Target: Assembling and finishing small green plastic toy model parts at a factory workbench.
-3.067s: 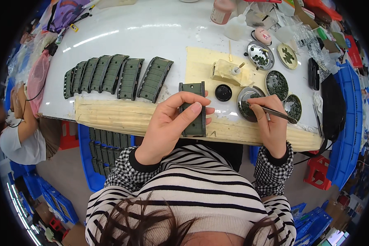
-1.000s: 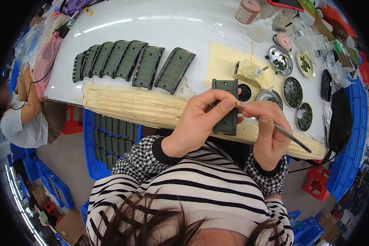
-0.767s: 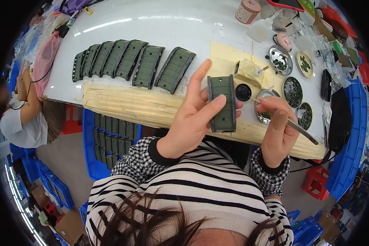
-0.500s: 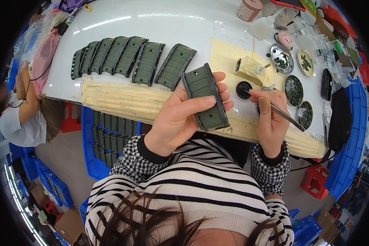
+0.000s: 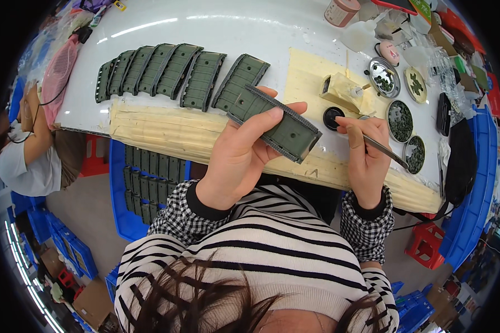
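My left hand grips a dark green ribbed panel with grey toothed long edges and small round holes, thumb on its top face. It is tilted above the table's near edge and overlaps the nearest panel of the row behind it. In my right hand is a pair of metal tweezers, pinched between thumb and fingers. Their tips are close to a small round black pot; whether they touch it I cannot tell. Several similar green panels lie in a row at the left.
Round dishes of small dark green pieces, a metal dish and a taped yellow block are at the right. A cream padded strip lines the table's front edge. A blue crate of panels stands below. Another person sits left.
The panel in my left hand has turned, its far end swinging left and its near end right. My right hand with the tweezers has stayed nearly in place.
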A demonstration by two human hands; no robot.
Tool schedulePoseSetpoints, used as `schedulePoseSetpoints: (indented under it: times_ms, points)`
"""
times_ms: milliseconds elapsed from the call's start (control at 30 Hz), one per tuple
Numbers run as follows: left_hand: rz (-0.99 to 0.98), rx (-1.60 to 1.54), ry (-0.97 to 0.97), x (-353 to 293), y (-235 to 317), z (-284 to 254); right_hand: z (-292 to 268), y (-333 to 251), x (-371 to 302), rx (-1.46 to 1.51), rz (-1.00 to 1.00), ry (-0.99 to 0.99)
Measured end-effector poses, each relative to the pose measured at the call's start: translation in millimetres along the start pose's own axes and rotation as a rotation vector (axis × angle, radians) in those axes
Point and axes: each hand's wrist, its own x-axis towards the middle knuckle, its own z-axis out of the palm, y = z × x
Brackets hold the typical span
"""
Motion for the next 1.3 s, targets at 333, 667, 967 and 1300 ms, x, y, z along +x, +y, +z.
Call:
schedulePoseSetpoints:
  times_ms: [333, 667, 967, 1300]
  points:
    - [-0.036, -0.12, -0.014, 1.3, -0.8, 6.4, -19.0, -35.0, -5.9, 0.414, -0.188, 0.002]
    - [-0.111, -0.163, -0.039, 0.1, -0.8, 8.1, -12.8, -38.7, -6.5, 0.492, -0.079, -0.063]
    - [-0.122, -0.152, -0.03, -0.1, -1.8, 7.7, -12.5, -35.9, -6.6, 0.46, -0.098, -0.071]
    - [-0.14, -0.158, -0.014, 0.9, -3.4, 5.2, -16.2, -37.0, -3.5, 0.436, -0.115, -0.121]
